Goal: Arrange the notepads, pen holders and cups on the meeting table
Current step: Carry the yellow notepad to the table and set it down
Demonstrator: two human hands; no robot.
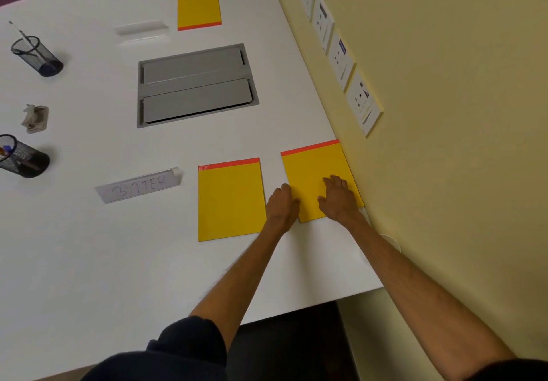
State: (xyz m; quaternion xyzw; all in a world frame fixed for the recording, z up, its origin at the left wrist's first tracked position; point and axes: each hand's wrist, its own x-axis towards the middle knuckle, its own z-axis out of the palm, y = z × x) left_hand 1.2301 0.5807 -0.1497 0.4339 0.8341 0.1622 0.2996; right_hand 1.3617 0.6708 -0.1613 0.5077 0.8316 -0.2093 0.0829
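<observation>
**Inspector:** Item under handling: the flat yellow notepad with an orange-red binding strip [314, 173], lying at the right margin of the table, its right edge against the table's edge by the wall and slightly skewed clockwise. Status of the hands?

**Assessor:** The right hand [338, 196] lies flat on the pad's lower right, fingers spread, pressing rather than clasping. The left hand [283, 204] sits at the pad's left edge, fingers curled against it; whether it pinches the edge or only nudges it, I cannot tell.

**Inspector:** Recommended practice?

**Assessor:** In my judgement this is a squaring-up step. Keep the palm pressure light, pivot the pad with the left hand until its strip runs parallel with that of the second yellow notepad with matching orange strip [231, 202] just beside it, and leave an even gap between them. Draw it off the table's edge so it cannot slip down by the wall.

**Inspector:** Surroundings?

**Assessor:** A smooth white meeting table [89, 262], likely slippery under paper. A third, smaller-looking yellow pad [198, 10] lies at the far side, beyond a grey recessed cable hatch with two flaps [195, 84]. A clear name plate [139, 189] lies left of the near pads. Two black mesh pen holders [35, 56] [23, 156] stand at far left. No cups are evident. The pale yellow wall [459, 84] carries a row of white socket plates [341, 57].
</observation>
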